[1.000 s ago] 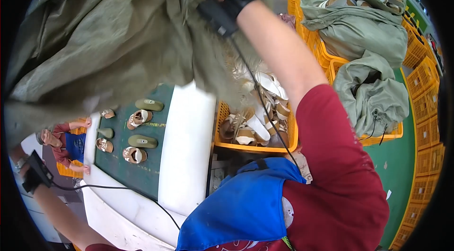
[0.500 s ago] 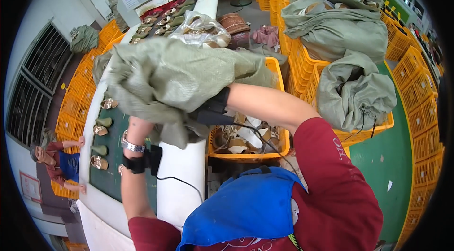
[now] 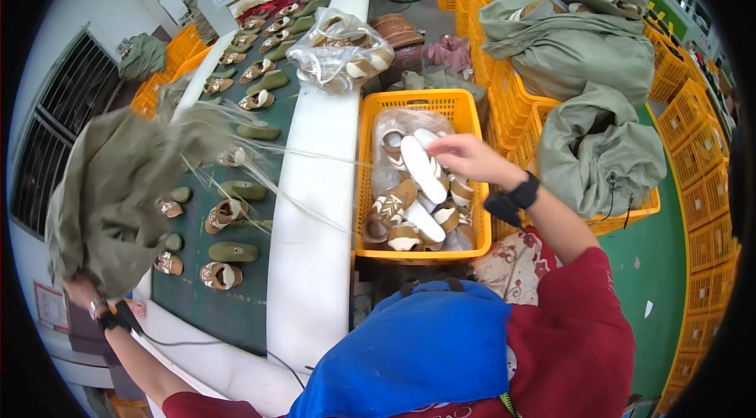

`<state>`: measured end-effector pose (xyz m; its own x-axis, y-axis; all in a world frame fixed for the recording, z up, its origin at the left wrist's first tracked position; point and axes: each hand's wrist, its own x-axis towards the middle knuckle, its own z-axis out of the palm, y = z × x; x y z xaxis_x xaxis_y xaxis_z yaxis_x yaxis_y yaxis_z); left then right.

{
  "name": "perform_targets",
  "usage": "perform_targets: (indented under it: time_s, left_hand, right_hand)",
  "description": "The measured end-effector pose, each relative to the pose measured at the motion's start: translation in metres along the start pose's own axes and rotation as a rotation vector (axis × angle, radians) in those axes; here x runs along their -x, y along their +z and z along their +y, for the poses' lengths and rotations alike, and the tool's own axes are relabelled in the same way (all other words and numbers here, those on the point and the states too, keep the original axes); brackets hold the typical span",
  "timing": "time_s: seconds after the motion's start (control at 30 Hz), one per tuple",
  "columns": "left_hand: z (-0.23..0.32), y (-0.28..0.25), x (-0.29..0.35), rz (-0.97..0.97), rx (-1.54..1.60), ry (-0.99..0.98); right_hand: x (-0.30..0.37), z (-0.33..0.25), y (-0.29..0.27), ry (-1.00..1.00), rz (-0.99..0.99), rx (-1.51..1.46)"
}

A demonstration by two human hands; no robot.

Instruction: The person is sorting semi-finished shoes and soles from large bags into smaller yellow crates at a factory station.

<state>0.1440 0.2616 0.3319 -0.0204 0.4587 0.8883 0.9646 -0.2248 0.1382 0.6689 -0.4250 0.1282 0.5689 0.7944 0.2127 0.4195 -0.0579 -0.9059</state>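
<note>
My left hand (image 3: 81, 290) is closed on a grey-green woven sack (image 3: 118, 197), which hangs bunched and blurred over the far left of the conveyor. Loose pale strands trail from the sack across the belt toward the yellow crate (image 3: 417, 255). That crate holds brown-and-white shoes (image 3: 394, 201), white soles and some clear plastic wrapping (image 3: 409, 120). Over its right half is my right hand (image 3: 475, 160), fingers stretched out beside a white shoe sole (image 3: 421, 170); whether they touch it I cannot tell. Nothing shows in that hand.
A green conveyor belt (image 3: 205, 317) carries shoes and green lasts in rows. On its white edge (image 3: 315, 205) sits a clear bag of shoes (image 3: 340, 52). Stacked yellow crates with sacks (image 3: 563, 64) stand at right; a sack-topped crate (image 3: 602, 150) stands beside me.
The sack has swung from over the crate to the far left in my left hand. My right hand has come off it and down to the shoes, which are now uncovered.
</note>
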Motion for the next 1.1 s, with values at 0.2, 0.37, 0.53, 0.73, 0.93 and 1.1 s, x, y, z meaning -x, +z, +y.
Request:
perform_targets:
  time_s: [0.2,0.37,0.53,0.73,0.93,1.1]
  left_hand:
    - [-0.21,-0.031,0.031,-0.117,-0.14,-0.422]
    - [-0.138,0.056,0.172,-0.558,0.194,-0.128]
    - [-0.083,0.08,0.22,-1.082,0.655,-0.245]
    - [0.186,0.0,0.322,-1.262,0.787,0.257]
    - [0.363,-0.191,0.453,-1.814,1.19,1.112]
    - [0.41,-0.239,0.537,-1.673,1.522,1.707]
  right_hand:
    - [0.077,0.119,-0.036,0.289,0.24,0.072]
    - [0.15,0.133,-0.035,0.602,0.233,0.115]
    - [0.169,0.153,-0.03,0.721,0.088,0.109]
    - [0.236,0.165,-0.035,0.906,0.187,0.006]
    - [0.338,0.147,-0.003,1.035,0.279,0.279]
    - [0.452,0.083,0.077,1.219,0.438,0.291]
